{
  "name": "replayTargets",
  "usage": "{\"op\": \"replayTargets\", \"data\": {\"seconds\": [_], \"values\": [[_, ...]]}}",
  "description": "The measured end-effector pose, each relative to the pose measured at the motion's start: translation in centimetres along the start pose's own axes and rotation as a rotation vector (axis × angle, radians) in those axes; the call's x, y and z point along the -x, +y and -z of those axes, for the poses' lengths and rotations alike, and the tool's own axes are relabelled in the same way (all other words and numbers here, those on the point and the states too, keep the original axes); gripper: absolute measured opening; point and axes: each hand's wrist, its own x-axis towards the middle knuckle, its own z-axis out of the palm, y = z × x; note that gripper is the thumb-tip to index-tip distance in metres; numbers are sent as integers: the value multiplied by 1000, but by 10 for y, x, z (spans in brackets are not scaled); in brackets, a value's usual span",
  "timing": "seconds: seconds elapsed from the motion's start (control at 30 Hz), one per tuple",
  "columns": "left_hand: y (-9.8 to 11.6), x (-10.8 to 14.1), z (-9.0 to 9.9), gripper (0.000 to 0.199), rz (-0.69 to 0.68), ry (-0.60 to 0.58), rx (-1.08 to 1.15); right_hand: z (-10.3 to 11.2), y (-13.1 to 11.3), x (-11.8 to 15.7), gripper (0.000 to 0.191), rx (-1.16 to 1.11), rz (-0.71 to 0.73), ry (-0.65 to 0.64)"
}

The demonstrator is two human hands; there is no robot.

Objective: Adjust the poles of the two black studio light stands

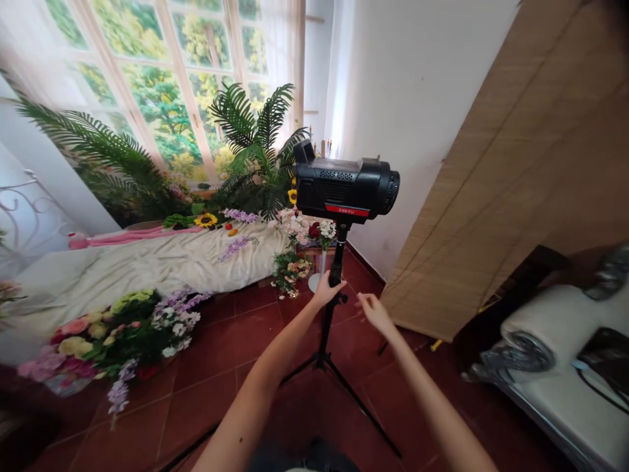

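Note:
A black studio light point(339, 187) with a red label sits on top of a black light stand point(325, 334). My left hand point(328, 290) is wrapped round the stand's upright, well below the lamp. A small black knob point(343, 298) sticks out of the upright beside that hand. Just right of the knob, apart from it, is my right hand point(376, 313). It holds nothing that I can see; its fingers are loosely bent and slightly blurred, with a gap between them. The stand's legs are spread on the red tiled floor.
At left, a cream draped cloth point(162, 262) lies among a flower arrangement point(98, 334), a sunflower point(205, 219) and palm leaves point(260, 124), before a window scene. A woven blind point(472, 164) hangs at right, close to a cream sofa point(545, 367). One stand leg point(363, 410) reaches toward me.

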Motion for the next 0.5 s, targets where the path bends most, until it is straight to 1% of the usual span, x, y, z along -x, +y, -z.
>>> {"op": "replayTargets", "data": {"seconds": [0.03, 0.1, 0.17, 0.23, 0.27, 0.33, 0.43, 0.5], "values": [[-3, -3, -5, 38, -13, 2, -8, -10, 13, -8, 29, 3, -53, 16], [-11, -9, -11, 35, -54, -14, -29, -27, 33, -22, 33, 2, -193, -16], [-18, -14, -15, 37, -31, -16, -36, -39, 43, -30, 44, -79, -372, -113], [-25, -17, -17, 39, 20, -6, -38, -45, 43, -36, 54, -257, -515, -213], [-28, -18, -17, 40, 47, 5, -40, -46, 41, -39, 56, -355, -556, -248], [-33, -20, -18, 41, 84, 37, -47, -47, 37, -44, 51, -511, -594, -284], [-39, -23, -21, 38, 109, 108, -85, -45, 33, -49, 42, -654, -643, -343], [-42, -25, -24, 33, 114, 159, -123, -43, 32, -51, 39, -721, -660, -389]]}}
